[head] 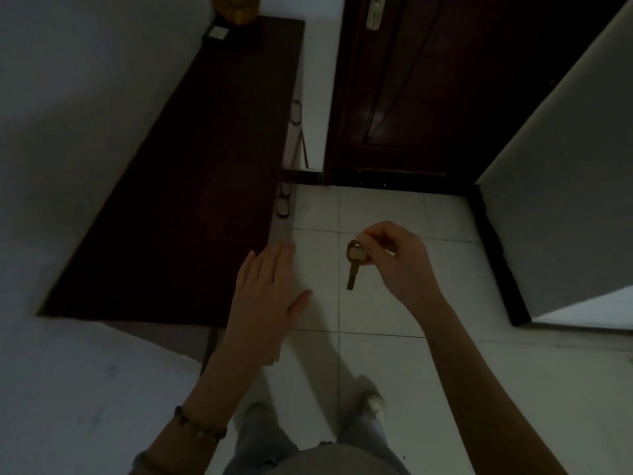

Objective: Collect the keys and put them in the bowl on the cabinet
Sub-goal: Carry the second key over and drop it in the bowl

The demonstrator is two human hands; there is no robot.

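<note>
My right hand [399, 265] pinches a bunch of keys [353, 265] by the ring, and one brass key hangs down over the white floor tiles. My left hand [270, 289] is flat, fingers together and empty, by the near right corner of the dark wooden cabinet [191, 186]. At the cabinet's far end stands a golden-yellow bowl [235, 8], cut off by the top edge of the view.
A small dark box with a pale top [216, 35] lies just in front of the bowl. A dark wooden door [455, 84] with a metal handle plate [374, 12] is straight ahead. White walls flank the left and right. Cabinet drawer handles [284, 204] hang on its right side.
</note>
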